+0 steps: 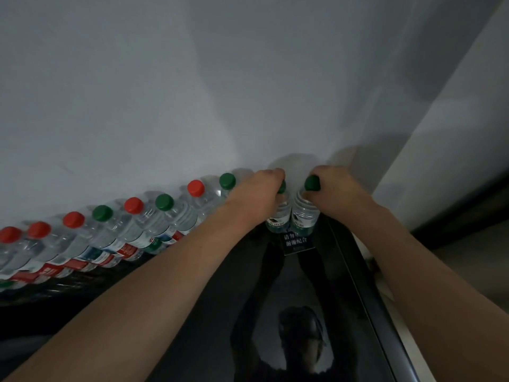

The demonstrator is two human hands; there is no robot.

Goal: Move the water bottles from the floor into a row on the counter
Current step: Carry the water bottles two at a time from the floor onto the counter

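A row of several clear water bottles point(143, 224) with red and green caps stands along the white wall on the glossy black counter point(198, 312). At the row's right end, my left hand point(256, 194) grips the neck of a green-capped bottle point(279, 219), its cap mostly hidden under my fingers. Right beside it, my right hand point(333, 186) holds the neck of another green-capped bottle point(304, 219), whose cap shows. Both bottles stand upright, touching or nearly touching each other; their bases rest on or just above the counter.
The white wall point(220, 92) runs close behind the row. A small dark sign with white characters point(297, 242) sits just in front of the two held bottles. The counter's right edge point(366, 285) runs diagonally, with a white wall corner point(454, 133) beyond it.
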